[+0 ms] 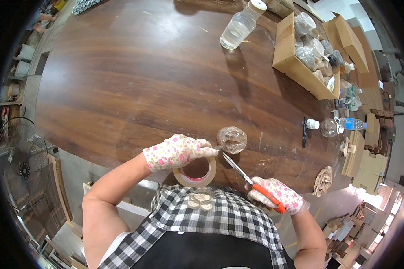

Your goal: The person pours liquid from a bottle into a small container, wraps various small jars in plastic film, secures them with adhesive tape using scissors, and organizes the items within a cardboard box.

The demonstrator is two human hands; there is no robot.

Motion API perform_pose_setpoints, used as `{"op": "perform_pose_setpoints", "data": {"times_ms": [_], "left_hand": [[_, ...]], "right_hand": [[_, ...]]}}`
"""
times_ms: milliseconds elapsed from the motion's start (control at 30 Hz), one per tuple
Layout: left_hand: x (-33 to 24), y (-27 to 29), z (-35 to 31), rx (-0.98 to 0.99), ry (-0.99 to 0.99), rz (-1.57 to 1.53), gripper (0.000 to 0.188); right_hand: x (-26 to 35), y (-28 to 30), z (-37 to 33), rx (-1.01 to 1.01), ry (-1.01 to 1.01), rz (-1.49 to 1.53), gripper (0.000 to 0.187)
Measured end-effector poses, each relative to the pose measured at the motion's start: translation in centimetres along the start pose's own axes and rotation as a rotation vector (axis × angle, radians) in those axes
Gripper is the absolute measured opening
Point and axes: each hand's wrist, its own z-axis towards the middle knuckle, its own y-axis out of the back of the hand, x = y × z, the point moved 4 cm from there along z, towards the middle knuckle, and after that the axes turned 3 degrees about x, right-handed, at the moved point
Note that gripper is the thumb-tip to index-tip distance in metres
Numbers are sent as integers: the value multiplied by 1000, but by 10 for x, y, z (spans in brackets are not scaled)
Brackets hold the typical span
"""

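Observation:
My left hand [179, 152], in a white glove with pink flowers, pinches the edge of a round clear plastic piece [238, 145] close to the table's near edge. What that piece is exactly, I cannot make out. Under the same hand lies a roll of tape [180, 177], pale with a pinkish inner ring. A matching glove covers my right hand [278, 190], which is closed round the orange handles of a pair of scissors [239, 169]. The blades point up and left, their tips just below the plastic piece and near my left fingertips.
On the brown wooden table [134, 89] a clear bottle with liquid [238, 30] stands at the far side. A cardboard box [292, 71] of plastic items is at the far right. Small bottles [330, 127], a black tool [305, 132] and crumpled brown paper [323, 180] lie rightward. A fan [23, 170] stands left.

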Motion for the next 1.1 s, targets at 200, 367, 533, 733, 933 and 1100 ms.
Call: {"op": "perform_pose_setpoints", "data": {"times_ms": [200, 367, 533, 733, 933, 1100], "left_hand": [[9, -5, 1, 11, -8, 58, 56], [9, -4, 1, -56, -45, 42, 60], [18, -10, -5, -30, 28, -9, 60], [19, -9, -5, -125, -3, -132, 56], [22, -14, -11, -185, -28, -163, 62], [17, -13, -10, -148, -12, -179, 65]], "right_hand": [[-15, -10, 28, 37, 68, 341, 35], [-11, -12, 40, 32, 202, 236, 35], [-15, -7, 24, 36, 207, 127, 29], [-15, -10, 30, 85, 59, 55, 34], [-20, -16, 29, 48, 61, 203, 44], [-30, -28, 32, -45, 145, 187, 40]]}}
